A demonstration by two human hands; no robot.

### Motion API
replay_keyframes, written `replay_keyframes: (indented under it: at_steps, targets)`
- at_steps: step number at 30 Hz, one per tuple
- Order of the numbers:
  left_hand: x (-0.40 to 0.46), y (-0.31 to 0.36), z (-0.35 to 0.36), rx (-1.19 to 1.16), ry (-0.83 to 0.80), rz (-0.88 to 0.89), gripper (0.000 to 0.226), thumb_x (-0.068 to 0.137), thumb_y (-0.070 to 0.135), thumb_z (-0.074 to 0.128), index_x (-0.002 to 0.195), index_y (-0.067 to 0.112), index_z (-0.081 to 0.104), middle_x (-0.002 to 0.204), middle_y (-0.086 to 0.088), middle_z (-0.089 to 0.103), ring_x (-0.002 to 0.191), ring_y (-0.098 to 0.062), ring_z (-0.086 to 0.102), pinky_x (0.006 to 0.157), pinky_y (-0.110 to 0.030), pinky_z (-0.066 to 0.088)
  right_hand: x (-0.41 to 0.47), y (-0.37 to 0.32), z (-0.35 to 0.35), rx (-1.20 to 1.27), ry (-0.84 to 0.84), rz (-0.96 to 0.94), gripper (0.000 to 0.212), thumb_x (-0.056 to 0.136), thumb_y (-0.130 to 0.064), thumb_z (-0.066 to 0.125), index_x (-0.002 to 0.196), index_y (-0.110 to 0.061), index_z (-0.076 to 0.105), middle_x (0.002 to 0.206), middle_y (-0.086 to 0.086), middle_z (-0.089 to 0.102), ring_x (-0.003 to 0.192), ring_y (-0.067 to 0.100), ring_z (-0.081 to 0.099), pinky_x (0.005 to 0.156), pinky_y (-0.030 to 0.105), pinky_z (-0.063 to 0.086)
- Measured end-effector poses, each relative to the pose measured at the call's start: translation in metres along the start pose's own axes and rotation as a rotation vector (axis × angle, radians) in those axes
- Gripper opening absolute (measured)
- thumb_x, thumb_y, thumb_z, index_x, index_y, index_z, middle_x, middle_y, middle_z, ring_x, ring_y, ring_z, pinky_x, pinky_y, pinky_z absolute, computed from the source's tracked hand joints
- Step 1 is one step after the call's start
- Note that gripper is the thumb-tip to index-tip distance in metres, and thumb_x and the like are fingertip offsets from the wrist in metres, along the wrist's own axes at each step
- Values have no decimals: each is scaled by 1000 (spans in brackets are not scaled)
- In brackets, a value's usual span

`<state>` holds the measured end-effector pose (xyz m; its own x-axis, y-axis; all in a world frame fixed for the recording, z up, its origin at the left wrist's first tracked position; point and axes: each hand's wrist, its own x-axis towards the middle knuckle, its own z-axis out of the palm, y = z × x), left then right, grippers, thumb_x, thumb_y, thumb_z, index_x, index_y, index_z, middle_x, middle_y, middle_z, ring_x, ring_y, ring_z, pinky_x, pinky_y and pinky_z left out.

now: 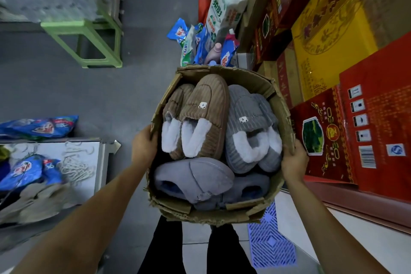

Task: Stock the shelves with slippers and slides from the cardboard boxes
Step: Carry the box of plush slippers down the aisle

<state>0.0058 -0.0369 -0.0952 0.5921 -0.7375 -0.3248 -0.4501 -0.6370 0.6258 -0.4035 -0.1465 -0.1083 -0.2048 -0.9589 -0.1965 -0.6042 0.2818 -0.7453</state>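
- Cardboard box (219,213) carried at frame centre, over the person's own legs at 6 o'clock. No shelf for the slippers is in view.
- Left hand (144,147) grips the box wall at 9 o'clock, fingers curled around the torn rim. Right hand (294,161) grips the opposite wall at 3 o'clock, thumb over the edge.
- Contents: brown slippers (201,115) at the box's 11 o'clock, grey slippers (251,127) at 2 o'clock, both pairs standing on end; a flatter blue-grey pair (195,179) lies across the near side at 6 o'clock.
- Risk 1: the rim is ragged and creased. Judgement: the card could tear or fold under either grip, dropping one side. Hold is on the walls only; whether anything supports the base cannot be seen.
- Risk 2: the load is piled to the rim. A tilt would likely tip the upright pairs out, brown first, since it stands highest.
- Risk 3: clutter on the floor ahead, detergent bags (200,44) at 12 o'clock and a green stool (89,40) at 10 o'clock. The box hides the ground right in front of the feet, so a trip is plausible.
- Risk 4: red cartons (364,131) lie just beside the right hand at 3 o'clock; the box could snag there.
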Motion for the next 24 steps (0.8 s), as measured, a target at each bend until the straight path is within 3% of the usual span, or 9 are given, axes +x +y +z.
replay_keyframes:
  at_steps: [7,10,15,18,24]
  targets:
    - [-6,4,-4,-53,54,-20,31,100,20,54,72,8,53,61,-10,56,56,-18,47,50,-33,32,-1,-13,-5,136,-38,-5,14,98,-8,57,103,-7,70,88,7,69,84,20,62,75,30,45]
    - [-16,11,-9,-93,104,-24,43,101,20,54,60,18,40,53,-1,42,50,-13,35,49,-33,25,0,-20,-8,150,-55,-19,15,98,-9,57,104,-7,71,89,6,70,84,17,62,74,27,46]
    - [-27,1,-26,-130,162,-98,40,100,23,56,65,10,44,54,-10,47,53,-18,37,51,-34,27,-4,-44,-11,109,-93,-66,14,98,-11,58,100,-8,71,86,6,70,79,17,62,71,27,45]
    - [-26,-7,-50,-138,181,-117,37,99,21,57,67,4,47,59,-19,52,55,-20,39,51,-35,28,-9,-67,-4,79,-113,-89,19,97,-12,59,109,-7,73,95,5,73,88,22,67,77,30,48]
    - [-4,-25,-128,-191,210,-134,36,98,19,58,73,-6,51,61,-22,53,57,-19,40,51,-36,30,-45,-139,33,71,-90,-141,24,96,-10,59,118,-11,69,101,1,70,94,18,63,80,29,45]
